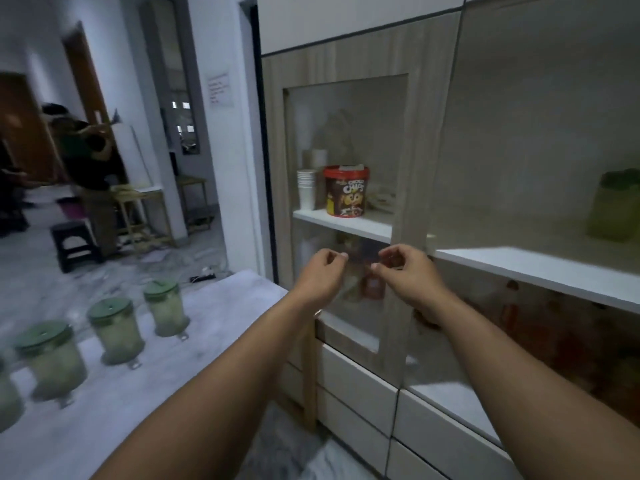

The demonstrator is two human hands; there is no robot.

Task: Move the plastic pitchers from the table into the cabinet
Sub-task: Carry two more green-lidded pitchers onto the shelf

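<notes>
1. Cut off by the left edge: a fourth pitcher, only part showing.
2. Blurred behind the glass door: lower-shelf goods, kind not readable.
3. Smeared by motion: green pitcher on the open shelf, cropped at the right edge.
4. Unclear whether the hands pinch anything.
5. Too small to read: wall notice.

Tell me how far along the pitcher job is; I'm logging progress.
Done: one green pitcher already stands on the cabinet shelf. In hand: nothing; the left hand and right hand hover, fingers curled, at the glass door. Left: at least three pitchers stand on the table.
</notes>
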